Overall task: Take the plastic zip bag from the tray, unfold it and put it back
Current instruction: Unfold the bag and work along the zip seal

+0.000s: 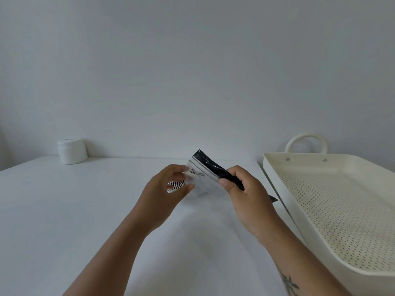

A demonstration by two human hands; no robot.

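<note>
A clear plastic zip bag (203, 178) with a black top strip and a striped print is held in the air above the white table, between both hands. My left hand (164, 195) pinches its lower left part, where the striped print shows. My right hand (245, 195) grips the black strip at the right end. The bag looks partly folded and creased. The cream perforated tray (275, 180) lies to the right of my right hand with nothing in it.
A white lidded jar (72, 151) stands at the table's far left by the wall. The tray has a loop handle (306, 141) at its far end. The white table (64, 210) stretches to the left and front.
</note>
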